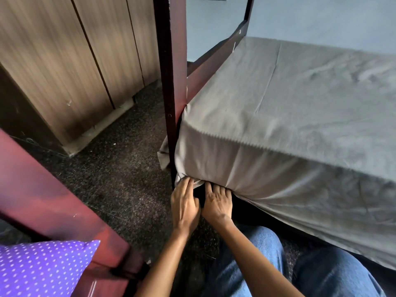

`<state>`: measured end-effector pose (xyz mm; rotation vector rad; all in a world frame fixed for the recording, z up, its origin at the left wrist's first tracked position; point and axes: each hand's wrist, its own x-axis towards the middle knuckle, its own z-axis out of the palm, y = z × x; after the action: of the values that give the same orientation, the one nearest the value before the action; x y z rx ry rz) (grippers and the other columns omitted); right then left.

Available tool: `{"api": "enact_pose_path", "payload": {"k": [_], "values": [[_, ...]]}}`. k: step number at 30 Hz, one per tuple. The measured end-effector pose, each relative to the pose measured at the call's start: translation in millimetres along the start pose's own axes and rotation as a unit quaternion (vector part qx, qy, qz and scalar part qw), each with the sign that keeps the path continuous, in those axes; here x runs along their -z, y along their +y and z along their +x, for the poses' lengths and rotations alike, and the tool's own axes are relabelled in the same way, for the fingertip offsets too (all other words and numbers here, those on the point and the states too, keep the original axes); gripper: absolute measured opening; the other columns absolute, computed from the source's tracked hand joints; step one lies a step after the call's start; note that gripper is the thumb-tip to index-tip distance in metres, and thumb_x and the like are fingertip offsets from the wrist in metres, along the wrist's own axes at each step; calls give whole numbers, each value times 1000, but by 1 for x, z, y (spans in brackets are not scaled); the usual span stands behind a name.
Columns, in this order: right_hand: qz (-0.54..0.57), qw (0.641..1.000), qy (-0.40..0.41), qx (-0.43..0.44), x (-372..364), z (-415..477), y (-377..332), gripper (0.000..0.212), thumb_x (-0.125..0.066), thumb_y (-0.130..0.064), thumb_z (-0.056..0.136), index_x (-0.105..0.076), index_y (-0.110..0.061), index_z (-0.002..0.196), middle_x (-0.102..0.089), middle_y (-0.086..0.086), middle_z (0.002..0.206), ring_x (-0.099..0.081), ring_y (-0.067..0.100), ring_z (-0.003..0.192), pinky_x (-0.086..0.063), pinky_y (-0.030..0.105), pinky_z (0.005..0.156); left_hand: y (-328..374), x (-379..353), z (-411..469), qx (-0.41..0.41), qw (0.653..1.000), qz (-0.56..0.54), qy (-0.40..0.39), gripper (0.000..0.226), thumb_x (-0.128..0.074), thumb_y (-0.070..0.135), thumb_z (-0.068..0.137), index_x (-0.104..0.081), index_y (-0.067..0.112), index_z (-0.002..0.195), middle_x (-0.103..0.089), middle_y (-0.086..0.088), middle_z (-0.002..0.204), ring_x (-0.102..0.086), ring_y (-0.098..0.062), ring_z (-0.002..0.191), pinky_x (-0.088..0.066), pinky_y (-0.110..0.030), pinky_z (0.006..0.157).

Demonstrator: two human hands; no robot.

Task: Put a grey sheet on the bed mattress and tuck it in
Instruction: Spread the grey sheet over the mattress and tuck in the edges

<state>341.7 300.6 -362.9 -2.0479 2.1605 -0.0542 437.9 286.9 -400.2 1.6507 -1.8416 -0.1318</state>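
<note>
Grey sheet (278,116) above left hand (184,203), seemingly pinched

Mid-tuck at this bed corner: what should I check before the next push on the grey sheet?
1. Grey sheet spread over the top: ok, lightly wrinkled.
2. Corner tucked: not ok. Fabric is bunched at the left hand, and a flap hangs out beside the bed post.
3. Right hand placed for tucking: ok. Its straight fingers reach under the lower edge, with the tips hidden.
4. Left hand's grip on the bunch: cannot tell whether it pinches or presses.
5. Long side to the right tucked: not ok. The sheet hangs loose there.
</note>
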Motion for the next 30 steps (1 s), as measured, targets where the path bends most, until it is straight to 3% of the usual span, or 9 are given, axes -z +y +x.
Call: {"api": "enact_pose_path", "payload": {"k": [2, 4, 6, 9, 14, 16, 19, 26, 30], "values": [[11, 1000, 15, 17, -6, 2, 5, 60, -52, -47, 86, -44, -14, 135, -54, 15, 127, -51, 31, 116, -36, 38, 98, -1, -7, -1, 4, 997, 61, -42, 50, -46, 12, 70, -65, 5, 115, -64, -11, 120, -61, -27, 113, -49, -48, 90], [11, 1000, 7, 16, -5, 6, 7, 63, -51, -42, 85, -34, -16, 140, -47, 13, 136, -42, 29, 125, -27, 36, 105, 1, -7, 2, 24, 992, 94, -75, 45, -51, 15, 75, -59, 13, 120, -64, -6, 122, -59, -24, 117, -47, -48, 94], [23, 1000, -10, 6, 2, 8, 4, 65, -59, -33, 77, -36, -17, 136, -49, 10, 133, -43, 27, 126, -26, 33, 105, 6, -3, 10, 49, 988, 108, -100, 40, -55, 17, 75, -53, 19, 115, -66, -1, 117, -57, -20, 118, -44, -44, 98], [24, 1000, -17, 3, 7, 8, 4, 60, -57, -26, 79, -37, -17, 135, -51, 10, 132, -44, 27, 126, -27, 33, 106, 7, 0, 26, 64, 973, 178, -135, 33, -38, 17, 82, -65, 21, 101, -69, 3, 107, -56, -14, 117, -39, -41, 100], [14, 1000, -9, 0, 8, 6, 0, 47, -45, -25, 89, -38, -17, 136, -51, 10, 133, -46, 27, 124, -29, 34, 104, 19, 11, 47, 59, 958, 188, -211, 38, -33, 18, 97, -50, 18, 132, -48, 2, 140, -25, -14, 140, -9, -42, 117], [13, 1000, -14, 3, 12, 7, 0, 46, -45, -30, 90, -40, -17, 133, -52, 10, 132, -46, 27, 124, -30, 34, 103, 17, 18, 36, 61, 979, 120, -153, 40, -40, 15, 90, -55, 15, 128, -54, -1, 134, -38, -17, 134, -20, -42, 115], [16, 999, -38, 4, 15, 9, 1, 51, -50, -43, 87, -43, -17, 130, -55, 10, 128, -48, 26, 123, -32, 34, 103, 12, 19, 1, 67, 998, -14, 10, 47, -39, 15, 74, -67, 13, 111, -66, -3, 117, -60, -19, 112, -44, -36, 96], [9, 998, -54, 5, 20, 5, 1, 61, -58, -37, 83, -36, -15, 136, -50, 12, 134, -45, 27, 126, -31, 34, 106, 4, 3, 7, 60, 983, 122, -119, 47, -38, 26, 78, -63, 16, 116, -62, 0, 123, -53, -20, 121, -45, -36, 95], [-2, 998, -66, 4, 18, 6, 2, 67, -63, -32, 80, -33, -15, 138, -49, 11, 134, -44, 27, 127, -31, 34, 105, 16, 4, 35, 66, 959, 192, -199, 36, -34, 19, 95, -58, 18, 123, -56, 0, 129, -34, -20, 133, -23, -40, 109]]}}
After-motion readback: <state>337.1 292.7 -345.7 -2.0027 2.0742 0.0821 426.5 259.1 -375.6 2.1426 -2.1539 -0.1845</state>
